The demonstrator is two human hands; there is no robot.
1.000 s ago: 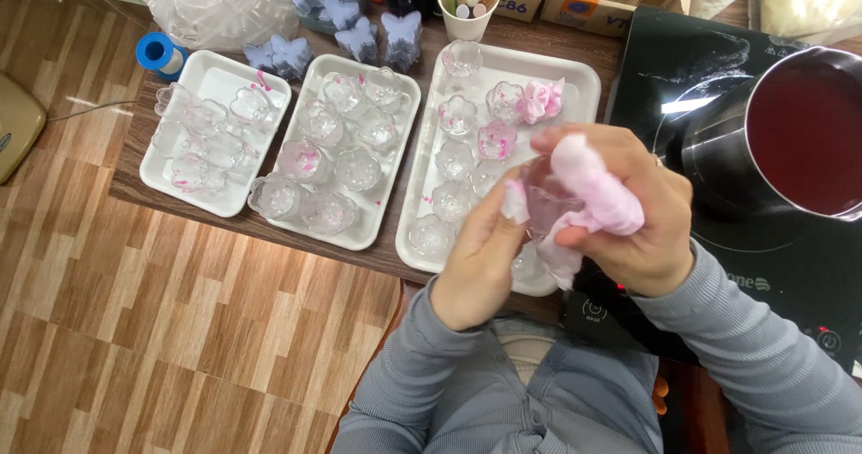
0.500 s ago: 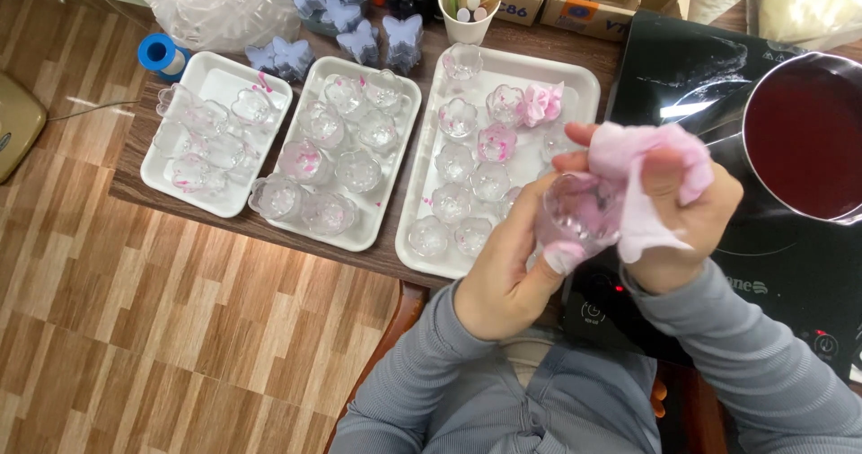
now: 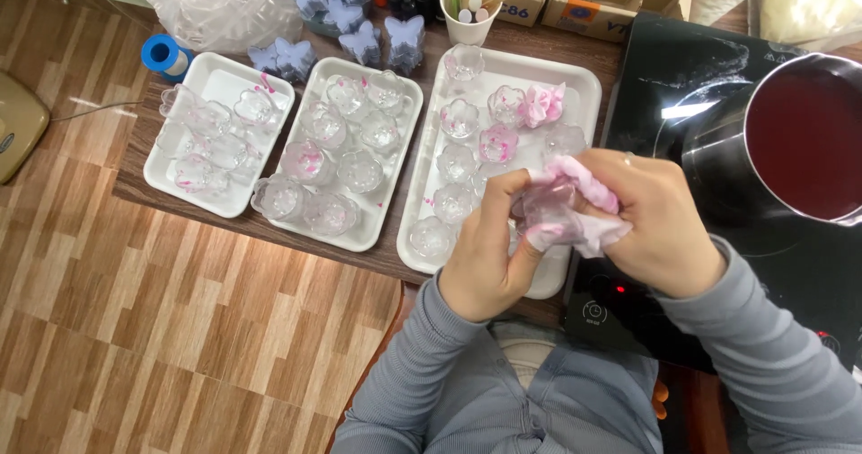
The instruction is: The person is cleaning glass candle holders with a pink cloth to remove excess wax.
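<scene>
Clear plastic, flower-shaped, the small mould [image 3: 549, 204] is sitting between both hands just over the near right corner of the right tray [image 3: 588, 81], which serves as the landmark below. Left hand [image 3: 485, 247] is gripping the mould from the left, fingers [image 3: 503, 193] curled narrowly around its wall. Right hand [image 3: 660, 220] is pressing a pink-stained tissue [image 3: 588, 220] against it, fingers closed on the wad.

Three white trays are lying side by side on the wooden counter [image 3: 135, 180]: the right tray, a middle tray [image 3: 409, 104] just left of it, and a left tray [image 3: 208, 68] further left. Narrow strips of bare counter are showing between them. The right tray's near edge is overhanging the counter's front edge, and open wooden floor [image 3: 180, 328] is lying left of and below that edge. About eight clear moulds are visible in the right tray, plus one crumpled pink tissue [image 3: 543, 104] near its far right corner; the other trays' counts are hard to tell.

Right of the right tray, a black cooktop [image 3: 664, 68] is touching its side, carrying one pot of dark red liquid [image 3: 799, 140]. Beyond the tray's far edge, one paper cup of sticks [image 3: 471, 9] is standing, with about five lilac butterfly shapes [image 3: 364, 41] to its left.
</scene>
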